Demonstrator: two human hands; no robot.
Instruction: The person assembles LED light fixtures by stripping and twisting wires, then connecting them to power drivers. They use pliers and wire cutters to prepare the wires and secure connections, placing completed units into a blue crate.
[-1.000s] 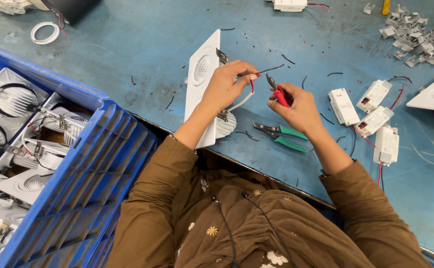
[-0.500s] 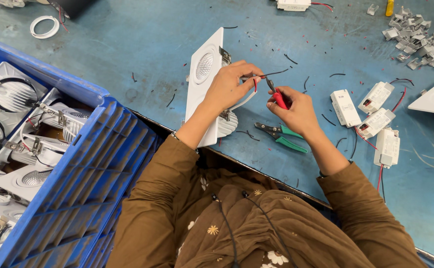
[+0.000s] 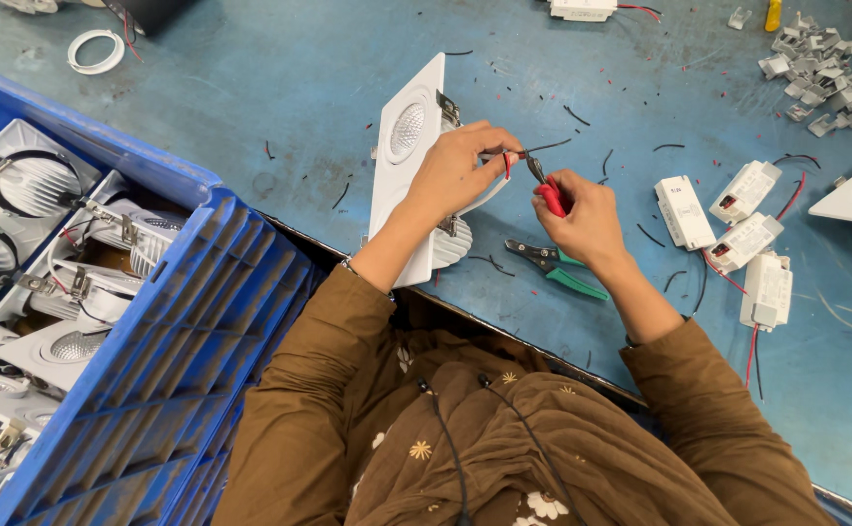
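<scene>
Low in the frame, brown sleeves lead up to both hands at centre. The right hand (image 3: 582,219) grips red-handled cutters (image 3: 548,193), tips pointing up-left at thin wires (image 3: 523,153) pinched in the left hand (image 3: 460,168); the wires run left-right, just beside the blades. Behind stands a white square downlight (image 3: 408,146) on the blue surface (image 3: 251,88), green pliers (image 3: 557,268) near, white driver boxes (image 3: 728,219) right, blue crate (image 3: 183,321) left.
</scene>
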